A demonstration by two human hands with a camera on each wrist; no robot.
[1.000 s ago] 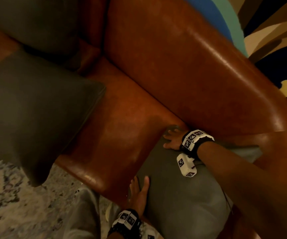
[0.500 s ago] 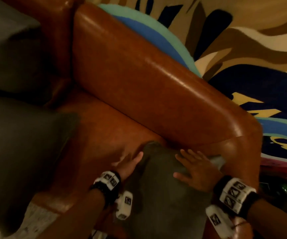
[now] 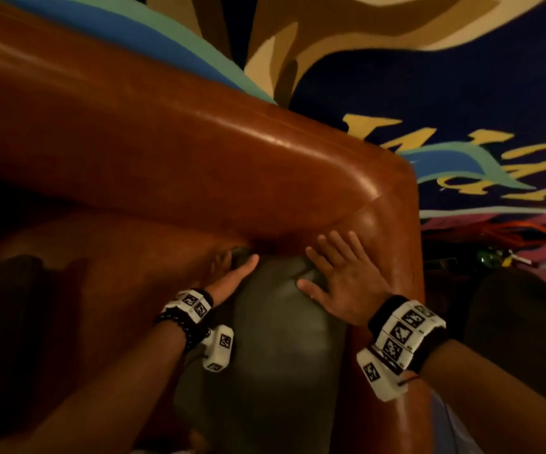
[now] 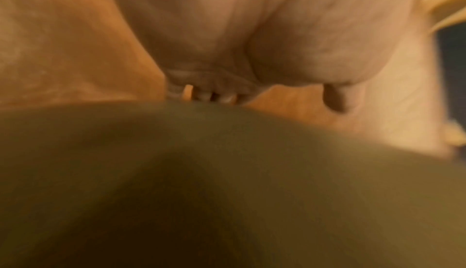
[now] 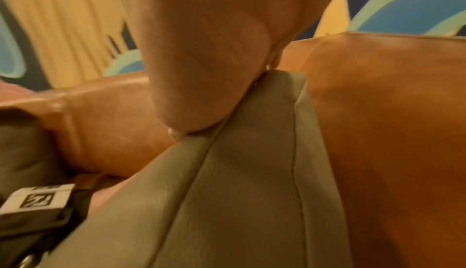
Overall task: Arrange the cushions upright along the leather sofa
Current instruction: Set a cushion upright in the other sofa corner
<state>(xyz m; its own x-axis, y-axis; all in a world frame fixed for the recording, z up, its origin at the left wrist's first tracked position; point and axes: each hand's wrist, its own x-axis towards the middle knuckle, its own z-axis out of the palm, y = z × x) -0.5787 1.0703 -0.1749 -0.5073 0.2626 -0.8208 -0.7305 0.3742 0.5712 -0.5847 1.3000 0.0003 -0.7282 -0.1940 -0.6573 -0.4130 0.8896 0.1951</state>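
Note:
An olive-grey cushion [image 3: 281, 339] stands on edge in the right corner of the brown leather sofa [image 3: 166, 152], where the backrest meets the armrest [image 3: 392, 224]. My left hand [image 3: 232, 280] lies along the cushion's upper left side with straight fingers and the thumb over the top. My right hand [image 3: 340, 283] rests flat on the upper right corner, fingers spread toward the armrest. In the left wrist view the palm of my left hand [image 4: 227, 43] presses the cushion [image 4: 227, 172]. In the right wrist view my right hand [image 5: 214, 63] sits on the cushion's seam [image 5: 239, 192].
A second dark cushion [image 3: 2, 322] lies on the seat at the far left, also visible in the right wrist view as a dark cushion [image 5: 20, 142]. A dark rounded shape [image 3: 520, 322] sits beyond the armrest. A colourful painted wall [image 3: 428, 77] rises behind the sofa.
Both hands have slid up to the cushion's top edge, and the cushion has been pushed deeper into the sofa's right corner. The head view has swung right and closer.

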